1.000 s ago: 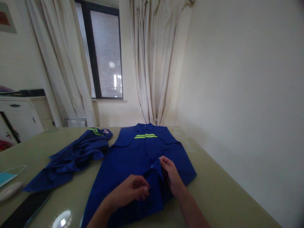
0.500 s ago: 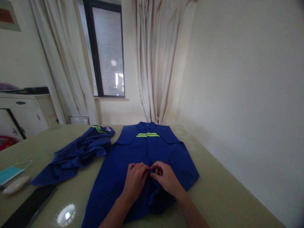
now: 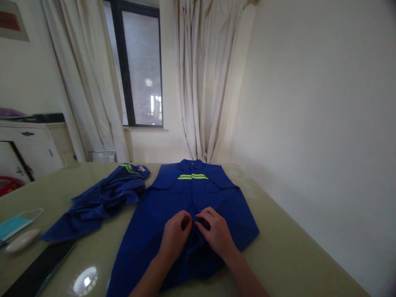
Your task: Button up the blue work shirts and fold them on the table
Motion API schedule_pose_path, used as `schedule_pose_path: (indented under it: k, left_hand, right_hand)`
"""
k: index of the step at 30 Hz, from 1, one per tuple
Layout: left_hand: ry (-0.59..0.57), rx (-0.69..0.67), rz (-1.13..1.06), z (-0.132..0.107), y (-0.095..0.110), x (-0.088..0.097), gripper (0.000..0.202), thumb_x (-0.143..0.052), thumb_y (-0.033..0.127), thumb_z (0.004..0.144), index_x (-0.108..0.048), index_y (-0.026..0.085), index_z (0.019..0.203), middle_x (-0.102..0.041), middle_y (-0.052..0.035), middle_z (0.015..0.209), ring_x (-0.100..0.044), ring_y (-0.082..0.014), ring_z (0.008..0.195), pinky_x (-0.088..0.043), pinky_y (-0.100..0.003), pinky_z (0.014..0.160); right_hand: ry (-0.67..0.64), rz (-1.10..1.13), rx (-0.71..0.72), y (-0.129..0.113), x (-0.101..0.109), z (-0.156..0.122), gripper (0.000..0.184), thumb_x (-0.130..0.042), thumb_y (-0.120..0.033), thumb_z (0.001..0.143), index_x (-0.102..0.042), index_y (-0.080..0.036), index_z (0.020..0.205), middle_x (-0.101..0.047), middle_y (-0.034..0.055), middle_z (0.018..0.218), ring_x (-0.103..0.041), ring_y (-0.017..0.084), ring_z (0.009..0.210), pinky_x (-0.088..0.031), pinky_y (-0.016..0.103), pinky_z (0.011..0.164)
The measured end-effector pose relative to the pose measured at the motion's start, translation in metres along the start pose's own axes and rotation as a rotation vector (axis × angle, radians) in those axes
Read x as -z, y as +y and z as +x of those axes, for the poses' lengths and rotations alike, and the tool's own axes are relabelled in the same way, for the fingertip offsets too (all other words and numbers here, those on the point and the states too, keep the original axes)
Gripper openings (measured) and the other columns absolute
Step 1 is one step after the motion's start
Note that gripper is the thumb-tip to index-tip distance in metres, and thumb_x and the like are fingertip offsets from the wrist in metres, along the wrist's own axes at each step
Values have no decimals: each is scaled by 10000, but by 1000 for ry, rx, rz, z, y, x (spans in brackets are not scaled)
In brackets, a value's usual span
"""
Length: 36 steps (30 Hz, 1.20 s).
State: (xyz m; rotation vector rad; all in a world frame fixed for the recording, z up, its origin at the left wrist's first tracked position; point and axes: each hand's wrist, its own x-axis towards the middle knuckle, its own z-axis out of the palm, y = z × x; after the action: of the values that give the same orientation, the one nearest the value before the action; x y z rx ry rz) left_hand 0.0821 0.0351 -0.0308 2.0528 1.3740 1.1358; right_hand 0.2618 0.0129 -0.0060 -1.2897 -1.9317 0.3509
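A blue work jacket [image 3: 167, 202] with yellow-green reflective stripes across its chest lies spread on the table, collar at the far end. Over its front opening, my left hand [image 3: 177, 233] pinches the jacket's edge, thumb and fingers together. Right beside it, my right hand [image 3: 215, 231] also pinches the cloth at the front placket. The fingertips of both hands nearly meet. Whatever small fastening may lie between them is hidden. Below the hands the lower front is bunched in folds.
To the left lies a crumpled blue garment [image 3: 102, 204] with reflective stripes. Nearer are a black phone-like slab [image 3: 40, 268], a pale oval object [image 3: 23, 241] and a light-blue face mask [image 3: 15, 227]. A wall [image 3: 324, 144] runs along the table's right side.
The left fingers have curled in more, rounding the hand. The right hand has shifted slightly, and the bunched cloth under it has dropped flatter and moved left.
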Motion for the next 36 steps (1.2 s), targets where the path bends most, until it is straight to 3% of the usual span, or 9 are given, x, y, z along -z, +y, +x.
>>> schedule_pose_path:
  k: [5,11,15,21,24,27,33,36]
  left_hand:
    - [-109,105,-72,3,-1,3,216,-559,318,871,-751,230,827,-744,-13,793,-674,-192,753,-466,-289,725]
    - [-168,188,-333,10,-4,2,404,-519,514,893,-761,191,898,-771,-56,906,-682,-236,896,-482,-316,812]
    - [-214,227,-332,12,-5,1,421,-546,550,856,-734,175,827,-743,-49,802,-651,-228,793,-463,-309,724]
    - [-189,248,-285,11,-8,0,498,-487,607,877,-701,180,735,-673,-19,702,-576,-192,702,-377,-288,641]
    - [-253,332,-370,14,-12,3,595,-539,744,773,-664,178,639,-536,25,557,-470,-150,580,-308,-276,574]
    - [-306,393,-471,16,-15,8,615,-626,787,656,-646,174,617,-488,42,536,-427,-129,553,-302,-269,570]
    - [-83,347,-512,15,-7,6,588,-593,767,717,-645,183,681,-554,22,637,-490,-156,652,-396,-279,646]
    - [-81,315,-551,15,-3,6,569,-606,739,738,-672,175,706,-605,0,674,-533,-176,700,-430,-288,685]
  right_hand:
    - [-29,-119,38,3,-9,1,156,-586,-223,971,-738,-256,982,-683,15,979,-651,164,927,-483,257,831]
    - [-76,-114,42,-3,-10,2,133,-581,-177,953,-680,-227,880,-651,6,930,-627,149,840,-455,241,741]
    - [-102,-90,62,-6,-12,0,120,-588,-196,963,-660,-232,874,-644,3,936,-622,152,852,-450,241,744]
    - [-84,-94,98,-6,-15,-1,123,-544,-211,1001,-620,-216,904,-630,21,965,-613,160,874,-450,252,777]
    - [-97,-83,138,-10,-15,-4,102,-529,-200,1003,-599,-216,930,-622,25,984,-610,157,877,-454,249,778]
    - [-112,-86,151,-16,-15,-5,108,-517,-209,1013,-596,-221,941,-622,22,984,-611,159,885,-460,252,783]
    - [-99,-20,94,-21,-17,-4,110,-543,-179,981,-613,-247,931,-611,23,1048,-622,172,940,-489,263,833]
    - [-83,-30,73,-19,-19,-5,100,-559,-176,971,-621,-243,929,-609,33,1069,-626,182,944,-497,279,833]
